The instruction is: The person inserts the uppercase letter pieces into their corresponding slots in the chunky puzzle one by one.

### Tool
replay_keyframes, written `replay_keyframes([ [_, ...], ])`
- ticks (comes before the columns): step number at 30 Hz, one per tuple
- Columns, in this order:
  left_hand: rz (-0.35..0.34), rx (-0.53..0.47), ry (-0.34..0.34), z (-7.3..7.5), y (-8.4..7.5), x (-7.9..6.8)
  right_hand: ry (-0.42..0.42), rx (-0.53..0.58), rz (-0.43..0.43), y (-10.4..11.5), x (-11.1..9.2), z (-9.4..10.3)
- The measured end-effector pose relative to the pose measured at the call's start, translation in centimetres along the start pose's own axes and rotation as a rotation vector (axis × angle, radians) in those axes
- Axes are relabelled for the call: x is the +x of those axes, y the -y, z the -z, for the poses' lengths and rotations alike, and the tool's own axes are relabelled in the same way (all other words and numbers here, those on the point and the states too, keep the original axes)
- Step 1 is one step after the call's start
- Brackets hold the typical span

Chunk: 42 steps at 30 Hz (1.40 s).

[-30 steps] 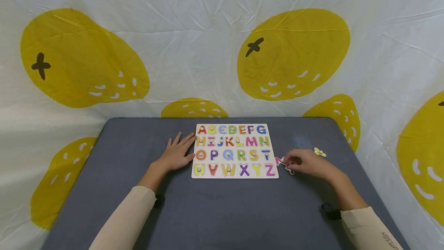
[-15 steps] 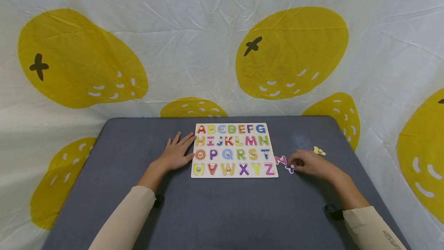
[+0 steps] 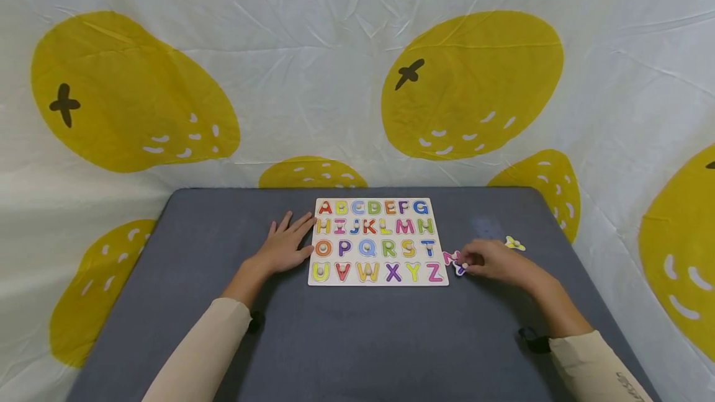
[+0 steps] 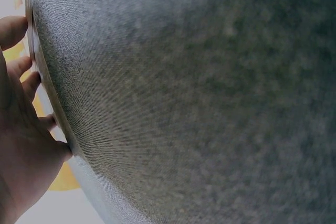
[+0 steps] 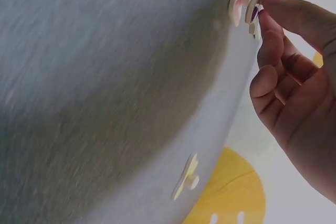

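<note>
A white alphabet puzzle board (image 3: 380, 237) with colourful letters lies on the dark grey table. My left hand (image 3: 283, 249) rests with spread fingers, the fingertips touching the board's left edge. Just off the lower right side of the board, my right hand (image 3: 491, 260) pinches a purple letter piece (image 3: 459, 270) between thumb and index finger. In the right wrist view, that purple piece (image 5: 254, 12) is seen edge-on, its letter hard to read. Close beside it, against the board, is a pink letter piece (image 3: 449, 258), partly covered by the purple piece and fingers.
A yellow letter piece (image 3: 514, 244) with a knob lies on the table (image 3: 357, 340) beyond my right hand. Behind the table's far edge hangs a white curtain (image 3: 313, 92) printed with large yellow fruits.
My right fingers have shifted the purple letter piece; it has turned and now lies nearer the board and the pink piece. The left hand has stayed still.
</note>
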<state>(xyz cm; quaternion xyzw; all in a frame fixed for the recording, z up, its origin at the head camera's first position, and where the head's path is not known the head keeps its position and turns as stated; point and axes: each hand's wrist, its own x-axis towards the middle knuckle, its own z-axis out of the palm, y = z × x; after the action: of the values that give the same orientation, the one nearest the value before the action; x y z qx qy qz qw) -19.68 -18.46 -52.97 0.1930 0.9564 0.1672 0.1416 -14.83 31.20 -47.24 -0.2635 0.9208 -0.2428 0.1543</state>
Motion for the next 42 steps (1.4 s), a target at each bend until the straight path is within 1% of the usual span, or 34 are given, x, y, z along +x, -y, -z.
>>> replay_keyframes([
  [3, -0.003, -0.006, 0.0, -0.1, 0.0, 0.0, 0.009, 0.001, -0.008, 0.7, 0.5, -0.2],
  [6, -0.008, -0.006, -0.005, -0.2, 0.0, 0.1, 0.017, -0.001, 0.002, 1.4, 1.1, -0.5],
  [10, -0.013, -0.008, -0.014, -0.3, 0.1, 0.0, 0.026, 0.024, 0.017, 2.3, 2.1, -1.1],
  [19, -0.007, -0.008, -0.013, -0.5, 0.2, 0.0, 0.054, 0.073, 0.057, 4.7, 5.0, -3.3],
  [24, -0.006, -0.007, -0.019, -0.5, 0.2, 0.0, 0.052, 0.056, 0.089, 6.2, 6.5, -4.5],
  [29, -0.011, -0.02, -0.013, -0.4, 0.1, -0.1, 0.042, 0.028, 0.13, 7.4, 7.7, -5.4],
  [37, -0.007, -0.025, -0.02, -0.4, 0.4, -0.1, 0.06, 0.01, 0.142, 8.4, 9.2, -6.1],
  [42, -0.007, -0.018, -0.018, -0.2, 0.2, -0.1, 0.054, -0.002, 0.14, 8.6, 9.7, -6.5],
])
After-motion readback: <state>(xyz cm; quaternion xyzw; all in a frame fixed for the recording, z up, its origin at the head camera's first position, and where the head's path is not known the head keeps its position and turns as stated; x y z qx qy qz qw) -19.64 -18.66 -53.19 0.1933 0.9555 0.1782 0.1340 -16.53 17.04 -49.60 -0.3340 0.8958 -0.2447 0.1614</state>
